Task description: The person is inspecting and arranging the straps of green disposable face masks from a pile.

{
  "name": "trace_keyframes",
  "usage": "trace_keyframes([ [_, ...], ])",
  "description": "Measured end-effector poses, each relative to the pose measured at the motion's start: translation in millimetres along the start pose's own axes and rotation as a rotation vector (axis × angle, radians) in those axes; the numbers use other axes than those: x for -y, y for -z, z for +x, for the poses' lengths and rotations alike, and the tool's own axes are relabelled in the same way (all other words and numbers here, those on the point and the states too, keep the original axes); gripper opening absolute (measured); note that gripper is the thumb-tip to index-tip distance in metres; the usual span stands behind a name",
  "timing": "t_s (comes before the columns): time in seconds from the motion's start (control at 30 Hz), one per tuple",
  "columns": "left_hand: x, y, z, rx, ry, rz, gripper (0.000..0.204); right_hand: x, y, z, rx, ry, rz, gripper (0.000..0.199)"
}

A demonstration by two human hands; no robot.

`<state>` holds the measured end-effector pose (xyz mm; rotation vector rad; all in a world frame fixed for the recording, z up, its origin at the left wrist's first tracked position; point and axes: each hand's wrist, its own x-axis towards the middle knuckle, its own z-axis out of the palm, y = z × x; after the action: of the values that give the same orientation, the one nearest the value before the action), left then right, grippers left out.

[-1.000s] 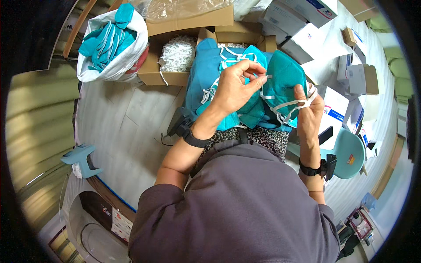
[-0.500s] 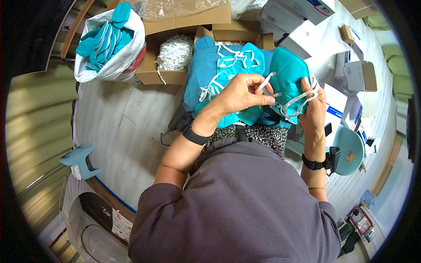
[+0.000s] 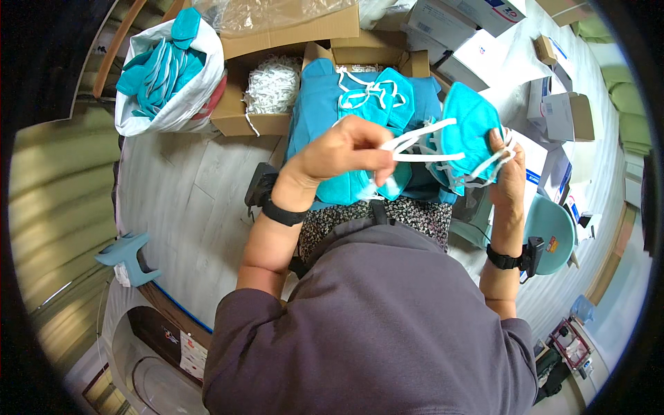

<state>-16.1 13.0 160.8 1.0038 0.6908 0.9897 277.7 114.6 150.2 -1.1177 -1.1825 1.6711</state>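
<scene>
My right hand [image 3: 510, 173], at the right, is closed around the edge of a teal face mask [image 3: 472, 128], with white straps looped beside its fingers. Between the thumb and fingers of my left hand [image 3: 346, 152], white elastic straps [image 3: 436, 158] are pinched and stretched toward that mask; their ends reach its left side. More straps hang along the mask's lower edge, and whether a second mask lies behind it I cannot tell. Under my left hand, several teal masks [image 3: 394, 100] with tangled white straps lie on blue cloth [image 3: 315, 93] over my lap.
At the far left stands a white sack [image 3: 214, 52] filled with teal mask pieces. Beside it, an open cardboard box [image 3: 270, 124] holds a heap of white straps [image 3: 271, 86]. White cartons [image 3: 477, 59] are scattered at the right, near a pale green stool [image 3: 551, 235].
My left hand has drawn to the left, pulling the white straps out taut. My right hand and the mask have shifted slightly right.
</scene>
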Motion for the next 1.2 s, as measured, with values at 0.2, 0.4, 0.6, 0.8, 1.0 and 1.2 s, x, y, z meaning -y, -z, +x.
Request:
trace_keyframes([
  [0.2,2,21,0,-0.023,-0.540,-0.465,0.038,-10,39,-4,-0.089,0.041,-0.056,0.018],
  [0.4,15,-4,27,-0.230,0.030,-0.293,0.031,2,67,3,-0.360,-0.104,-0.233,0.027],
  [0.6,31,-11,40,-0.202,0.214,-0.046,0.033,17,78,-4,-0.059,0.176,0.228,0.024],
  [0.8,21,-33,53,-0.142,0.303,0.209,0.026,-10,-48,-6,0.384,0.290,-0.275,0.027],
  [1.0,3,-32,38,-0.156,0.344,0.246,0.026,-7,-52,7,0.301,0.017,-0.252,0.027],
  [1.2,9,-21,31,-0.218,0.313,0.197,0.028,34,-14,9,0.530,0.361,-1.067,0.038],
])
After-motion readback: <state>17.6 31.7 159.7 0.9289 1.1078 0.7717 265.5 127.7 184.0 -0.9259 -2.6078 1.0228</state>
